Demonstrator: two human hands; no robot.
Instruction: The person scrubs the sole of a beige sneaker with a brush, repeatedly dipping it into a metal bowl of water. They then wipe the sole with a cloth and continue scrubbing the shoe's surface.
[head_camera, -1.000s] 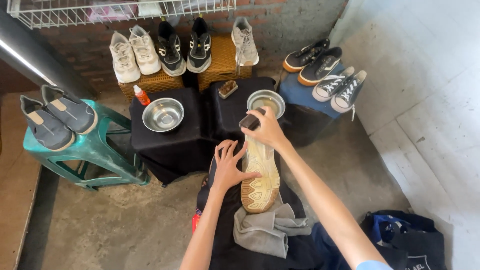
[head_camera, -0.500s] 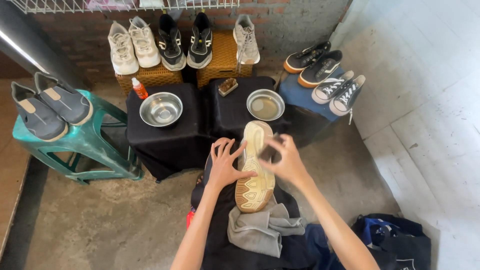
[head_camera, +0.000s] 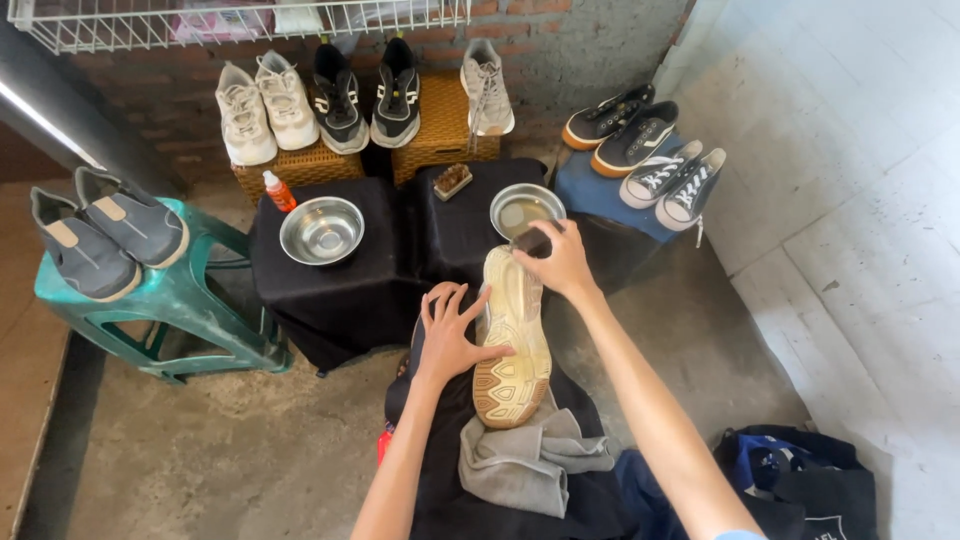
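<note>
Both hands work one shoe (head_camera: 512, 345) lying sole-up on the lap: the left hand (head_camera: 450, 335) spreads flat to steady it, the right hand (head_camera: 558, 262) grips a dark brush (head_camera: 533, 243) at the toe, beside the bowl (head_camera: 525, 210).

Bare arms, bare hands

Both forearms are uncovered down to the left hand (head_camera: 450, 335) and right hand (head_camera: 560, 262) — no gloves, rings or watch show — with a light-blue sleeve edge on the right arm.
</note>
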